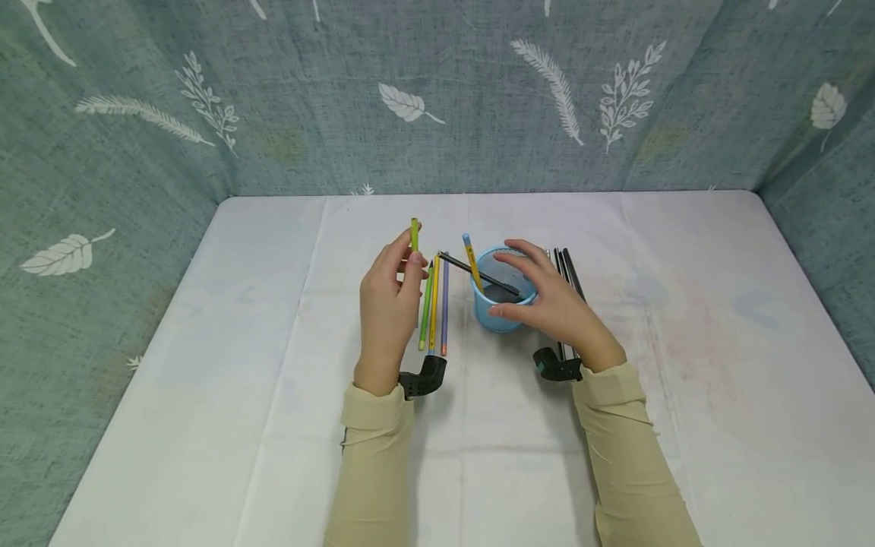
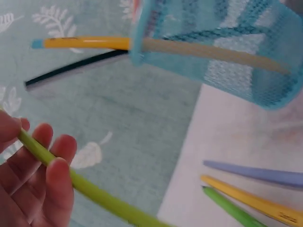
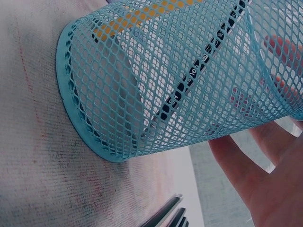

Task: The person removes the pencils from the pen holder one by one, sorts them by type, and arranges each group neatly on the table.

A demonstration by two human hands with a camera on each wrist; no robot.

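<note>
My left hand (image 1: 391, 292) pinches a lime-green pencil (image 1: 414, 234) between thumb and fingers, held above the table left of the cup. In the left wrist view that pencil (image 2: 106, 197) slants down from the fingertips. A light-blue mesh pencil cup (image 1: 499, 319) stands on the table, with a yellow pencil (image 1: 473, 262) and a black pencil (image 1: 459, 263) leaning inside. My right hand (image 1: 557, 308) curls its thumb and fingers round the cup near its rim. Through the mesh in the right wrist view, fingertips (image 3: 284, 52) show on the far side.
Beside the left hand lie a green pencil (image 1: 426, 311), a yellow pencil (image 1: 434, 319) and a purple pencil (image 1: 445, 311). Several dark pencils (image 1: 573, 273) lie right of the cup, partly behind the right hand. A leaf-patterned curtain (image 1: 437, 152) borders the white-covered table (image 1: 205, 380).
</note>
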